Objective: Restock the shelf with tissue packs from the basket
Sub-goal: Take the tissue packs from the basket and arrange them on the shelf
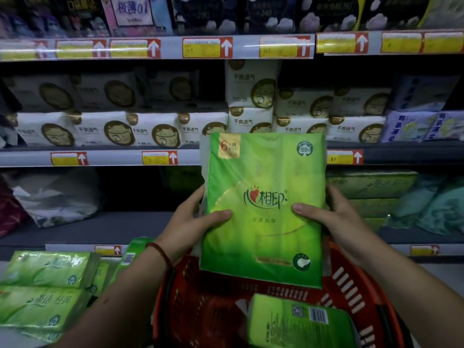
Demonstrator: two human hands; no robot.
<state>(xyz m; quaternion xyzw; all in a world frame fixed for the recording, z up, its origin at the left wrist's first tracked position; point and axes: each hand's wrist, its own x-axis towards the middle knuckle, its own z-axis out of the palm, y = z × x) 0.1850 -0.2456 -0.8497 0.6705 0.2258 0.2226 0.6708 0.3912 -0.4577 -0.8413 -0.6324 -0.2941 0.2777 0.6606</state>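
I hold a large green tissue pack (263, 197) upright in front of the shelves, above the red basket (351, 285). My left hand (190, 219) grips its left edge, thumb across the front. My right hand (331, 217) grips its right edge the same way. Another green tissue pack (298, 325) lies inside the basket, barcode side up. The lower shelf (125, 227) behind the held pack has a dark gap in the middle, with green packs (371, 187) stacked at its right.
More green tissue packs (42, 290) are stacked at the lower left beside the basket. White packs (155, 129) fill the middle shelf, dark packs the top one. A crumpled white bag (57, 197) lies on the lower shelf's left; teal packs (437, 204) sit at far right.
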